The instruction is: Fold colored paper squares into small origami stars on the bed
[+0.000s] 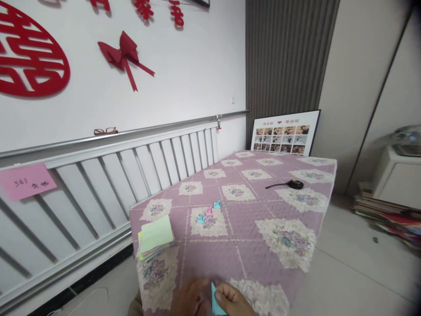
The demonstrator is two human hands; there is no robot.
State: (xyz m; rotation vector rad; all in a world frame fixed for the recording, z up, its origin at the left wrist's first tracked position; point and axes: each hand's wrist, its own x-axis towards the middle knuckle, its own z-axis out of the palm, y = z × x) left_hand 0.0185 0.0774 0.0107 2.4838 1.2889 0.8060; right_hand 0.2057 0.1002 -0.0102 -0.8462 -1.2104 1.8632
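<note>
Between the thumb and fingers of my right hand is a folded piece of light-blue paper, held low over the near edge of the table. My left hand is just to the left of the paper, smeared by motion, so its fingers cannot be made out. Farther up the cloth lie small folded paper pieces: a blue one, a pink one and another blue one. A stack of coloured paper sheets, pale green on top, sits at the table's left edge.
A purple patterned cloth covers the table. On it, toward the right, rests a black tape measure with its strap. A white radiator runs along the left side. Glasses lie on the pipe above it. A framed photo board leans behind.
</note>
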